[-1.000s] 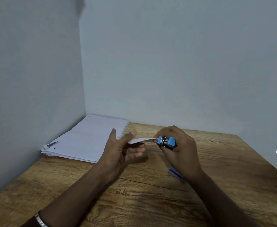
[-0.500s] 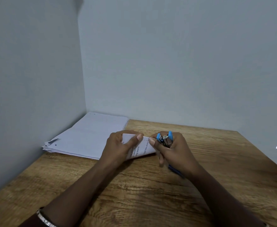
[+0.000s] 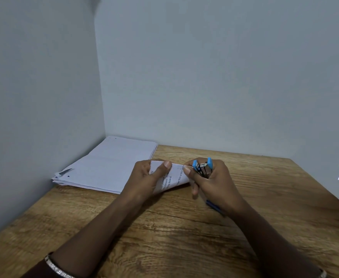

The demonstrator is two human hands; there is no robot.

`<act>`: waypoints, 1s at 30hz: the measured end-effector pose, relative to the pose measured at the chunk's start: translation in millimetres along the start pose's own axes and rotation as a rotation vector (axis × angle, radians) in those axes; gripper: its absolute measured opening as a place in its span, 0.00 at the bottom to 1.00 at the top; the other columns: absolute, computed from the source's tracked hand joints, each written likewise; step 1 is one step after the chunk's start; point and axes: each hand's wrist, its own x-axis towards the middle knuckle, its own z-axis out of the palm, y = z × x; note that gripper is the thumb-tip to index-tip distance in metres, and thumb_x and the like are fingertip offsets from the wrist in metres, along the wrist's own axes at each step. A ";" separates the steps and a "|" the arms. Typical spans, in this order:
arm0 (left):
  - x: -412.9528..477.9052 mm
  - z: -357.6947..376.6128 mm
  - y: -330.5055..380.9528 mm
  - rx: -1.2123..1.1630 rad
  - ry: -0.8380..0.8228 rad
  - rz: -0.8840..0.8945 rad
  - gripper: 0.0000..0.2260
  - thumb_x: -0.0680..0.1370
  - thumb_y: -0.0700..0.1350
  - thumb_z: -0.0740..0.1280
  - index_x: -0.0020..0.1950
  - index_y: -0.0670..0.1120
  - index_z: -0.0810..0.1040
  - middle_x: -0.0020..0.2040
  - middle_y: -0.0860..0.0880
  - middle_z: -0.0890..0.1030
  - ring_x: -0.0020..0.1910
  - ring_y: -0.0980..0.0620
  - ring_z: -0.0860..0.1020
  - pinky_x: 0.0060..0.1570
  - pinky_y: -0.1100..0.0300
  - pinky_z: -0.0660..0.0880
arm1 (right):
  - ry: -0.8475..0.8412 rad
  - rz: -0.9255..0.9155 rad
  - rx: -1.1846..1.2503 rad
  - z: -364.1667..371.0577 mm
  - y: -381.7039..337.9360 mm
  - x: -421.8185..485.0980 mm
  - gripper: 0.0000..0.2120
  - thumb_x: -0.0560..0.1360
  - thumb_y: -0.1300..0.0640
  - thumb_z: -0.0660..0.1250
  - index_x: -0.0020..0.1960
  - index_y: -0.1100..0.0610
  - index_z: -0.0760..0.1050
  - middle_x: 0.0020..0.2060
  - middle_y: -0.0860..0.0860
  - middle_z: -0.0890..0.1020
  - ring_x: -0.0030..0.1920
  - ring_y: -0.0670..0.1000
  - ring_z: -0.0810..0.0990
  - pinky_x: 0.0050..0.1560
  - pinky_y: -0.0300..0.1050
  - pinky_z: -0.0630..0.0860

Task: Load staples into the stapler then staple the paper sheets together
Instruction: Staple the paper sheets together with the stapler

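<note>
Compared with a second earlier, the small printed sheet (image 3: 174, 177) had been turned from edge-on to face the camera, and it was no longer seen in the mouth of the blue stapler (image 3: 202, 168); half a second earlier the arrangement was already nearly the same. The left hand (image 3: 144, 177), which had been spread wide, was now closed on the sheet, the thumb laid across its upper edge and the fingers curled behind it. The right hand (image 3: 214, 181) was wrapped round the stapler, whose two blue ends pointed upward, while the thumb tip was pressed on the sheet's right edge. Both hands were held just to the right of the stack of paper sheets (image 3: 112, 165), which lay on the wooden table (image 3: 184, 237) in the corner of the walls; the sheet's left part overlapped the stack's right edge in view. On the sheet the words "closed" and "board" could be read, and possibly "a storage"; the remaining print was too small to tell. A blue pen (image 3: 212, 204) was partly seen under the right wrist, further right of the stack, and a silver bracelet (image 3: 58, 267) was worn on the left wrist.
</note>
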 end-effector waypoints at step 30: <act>-56.3 51.5 -2.6 1.342 -0.373 0.385 0.35 0.74 0.76 0.47 0.67 0.57 0.78 0.58 0.52 0.77 0.58 0.51 0.76 0.58 0.52 0.69 | 0.428 0.346 -0.801 -77.7 22.1 -76.6 0.10 0.72 0.53 0.71 0.48 0.58 0.79 0.46 0.54 0.83 0.43 0.51 0.73 0.40 0.43 0.65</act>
